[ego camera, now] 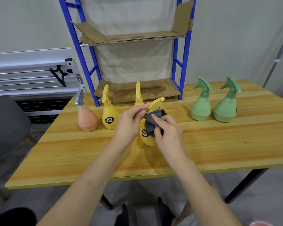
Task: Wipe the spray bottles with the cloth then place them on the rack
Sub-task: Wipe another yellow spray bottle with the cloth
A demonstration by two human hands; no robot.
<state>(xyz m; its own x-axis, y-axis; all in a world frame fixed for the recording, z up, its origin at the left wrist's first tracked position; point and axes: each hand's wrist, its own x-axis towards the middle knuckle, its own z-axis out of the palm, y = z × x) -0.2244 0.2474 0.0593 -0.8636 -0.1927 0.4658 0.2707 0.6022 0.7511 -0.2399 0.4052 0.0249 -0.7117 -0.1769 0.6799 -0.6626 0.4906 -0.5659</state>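
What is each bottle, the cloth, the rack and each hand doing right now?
Held yellow bottle: tilted, being wiped.
Grey cloth: pressed on that bottle.
Left hand: pinches its sprayer head.
Right hand: grips the cloth.
Two other yellow bottles: upright on the table.
Orange bottle: upright on the table.
Two green bottles: upright on the table.
Rack: no bottles on it.

Both bare forearms reach forward from the near edge of the table, converging toward its middle. The left hand (pixel 129 123) is raised with its wrist bent, thumb and forefinger stretched forward and pinching the trigger head of the yellow spray bottle (pixel 148 139). The right hand (pixel 167 132) sits just beside it, back upward, fingers curled and pressing a grey cloth (pixel 151 121) against the bottle's neck.
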